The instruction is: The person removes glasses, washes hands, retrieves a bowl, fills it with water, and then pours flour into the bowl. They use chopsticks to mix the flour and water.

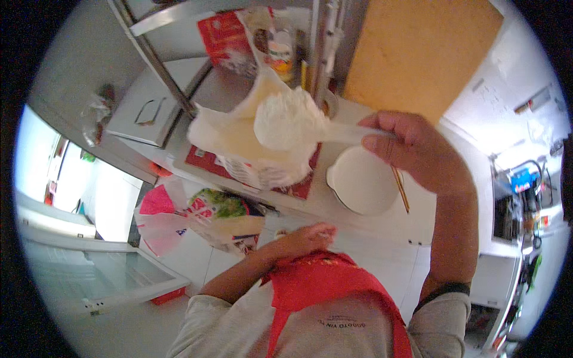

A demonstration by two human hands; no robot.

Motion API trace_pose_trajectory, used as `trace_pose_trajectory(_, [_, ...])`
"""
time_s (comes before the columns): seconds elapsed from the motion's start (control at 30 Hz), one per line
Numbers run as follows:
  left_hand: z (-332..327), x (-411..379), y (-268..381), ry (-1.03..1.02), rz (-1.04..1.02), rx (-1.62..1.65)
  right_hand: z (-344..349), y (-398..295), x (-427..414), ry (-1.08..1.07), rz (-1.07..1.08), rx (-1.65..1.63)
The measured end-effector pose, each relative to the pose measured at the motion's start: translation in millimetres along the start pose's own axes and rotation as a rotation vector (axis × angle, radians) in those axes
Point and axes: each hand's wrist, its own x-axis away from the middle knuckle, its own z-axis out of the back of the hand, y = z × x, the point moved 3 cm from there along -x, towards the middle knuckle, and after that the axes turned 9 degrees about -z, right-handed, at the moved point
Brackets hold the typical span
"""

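In my right hand (403, 138) is the handle of a white scoop (273, 125), pinched between thumb and fingers. White powder (300, 107) is heaped in the scoop. The scoop hangs over the mouth of an open plastic bag (210, 127), which stands on a red printed packet or mat (293, 190). Below my right wrist sits a white bowl (365, 181), with a pair of wooden chopsticks (401, 190) at its right side. My left hand (309, 239) is close to the front of the red apron (322, 282), fingers bent; nothing shows in it, though its palm is hidden.
A metal rack post (156, 58) rises at the left, near a white lidded box (147, 107). A red bag (226, 40) and a labelled bottle (280, 53) stand behind. Plastic bags (215, 210) lie below the counter edge. A large tan board (421, 53) is at the upper right.
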Motion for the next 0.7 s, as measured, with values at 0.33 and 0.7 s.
trace_pose_trajectory(0.33, [-2,14,73,0.125,0.058,0.098,40,69,72,0.232,-0.269,-0.013])
trace_pose_trajectory(0.7, [-28,31,122,0.402,-0.12,-0.049,-24,242,67,0.394,-0.339,0.147])
